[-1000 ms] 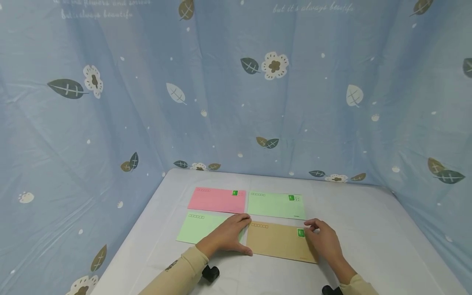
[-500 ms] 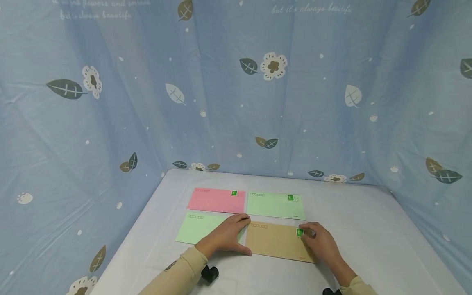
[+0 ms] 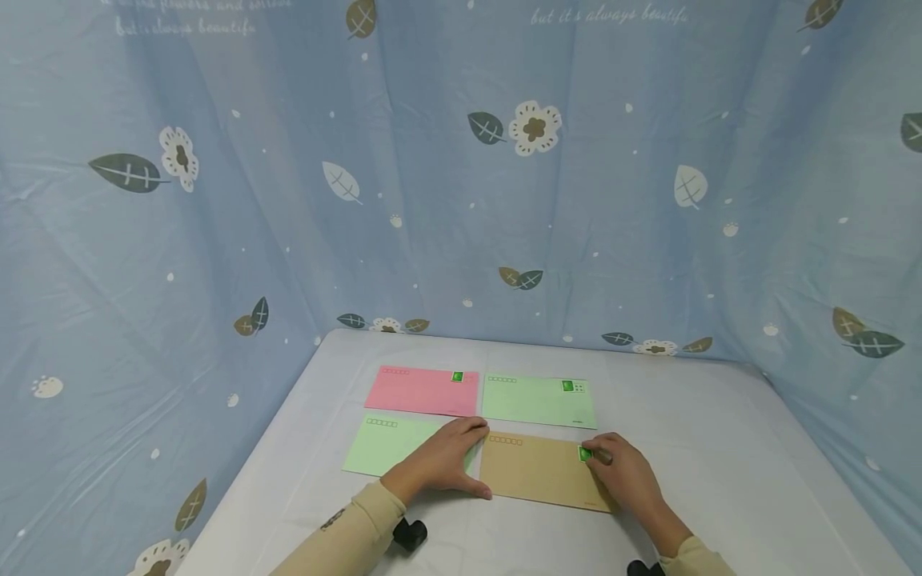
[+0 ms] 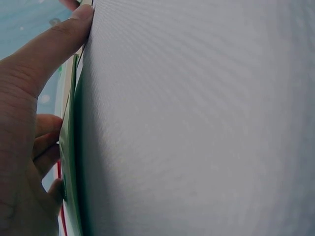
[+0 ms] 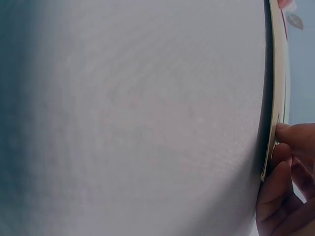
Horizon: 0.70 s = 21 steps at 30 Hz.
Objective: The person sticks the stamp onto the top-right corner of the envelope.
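Note:
Four envelopes lie in a two-by-two block on the white table (image 3: 691, 416): pink (image 3: 421, 392) far left, pale green (image 3: 539, 402) far right, another pale green (image 3: 382, 445) near left, brown (image 3: 536, 470) near right. My left hand (image 3: 442, 464) rests flat on the near green envelope, and its thumb touches the brown one's left edge. My right hand (image 3: 625, 474) lies on the brown envelope's right end, fingertips at its green stamp (image 3: 584, 454). The left wrist view shows my left hand (image 4: 29, 123) against the green envelope's edge (image 4: 69, 147). In the right wrist view, my right hand's fingers (image 5: 288, 182) meet the brown envelope's edge (image 5: 276, 73).
A blue curtain (image 3: 504, 200) printed with leaves and flowers closes the table in at the back, left and right. A small black object (image 3: 410, 534) sits under my left sleeve near the front edge. Bare white tabletop lies right of the envelopes.
My right hand slid left onto the brown envelope's right end, so its fingertips now reach the green stamp. The left hand and the envelopes stayed put.

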Motion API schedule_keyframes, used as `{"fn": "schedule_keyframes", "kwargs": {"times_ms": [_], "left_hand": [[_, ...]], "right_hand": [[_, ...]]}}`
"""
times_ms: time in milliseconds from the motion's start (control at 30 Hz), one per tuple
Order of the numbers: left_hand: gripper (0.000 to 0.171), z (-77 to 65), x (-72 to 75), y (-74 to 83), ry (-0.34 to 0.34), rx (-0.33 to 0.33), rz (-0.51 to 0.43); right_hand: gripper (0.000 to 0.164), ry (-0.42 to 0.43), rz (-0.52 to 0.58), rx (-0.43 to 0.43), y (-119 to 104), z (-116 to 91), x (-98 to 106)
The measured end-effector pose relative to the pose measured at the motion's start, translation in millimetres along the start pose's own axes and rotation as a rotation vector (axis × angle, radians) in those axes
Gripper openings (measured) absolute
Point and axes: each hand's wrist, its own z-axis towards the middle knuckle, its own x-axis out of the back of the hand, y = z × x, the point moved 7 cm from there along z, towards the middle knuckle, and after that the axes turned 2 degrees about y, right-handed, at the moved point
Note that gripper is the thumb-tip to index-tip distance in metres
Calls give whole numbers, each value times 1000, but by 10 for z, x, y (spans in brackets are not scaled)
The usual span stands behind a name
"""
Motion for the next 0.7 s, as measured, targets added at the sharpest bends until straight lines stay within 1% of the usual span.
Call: {"fn": "schedule_keyframes", "kwargs": {"times_ms": [300,700], "left_hand": [[111,-2,-11,1,-11,10,-13],[112,7,-3,5,-4,4,2]], "right_hand": [[21,-2,6,-2,1,1,-11],[22,3,4,10,10,18,-23]]}}
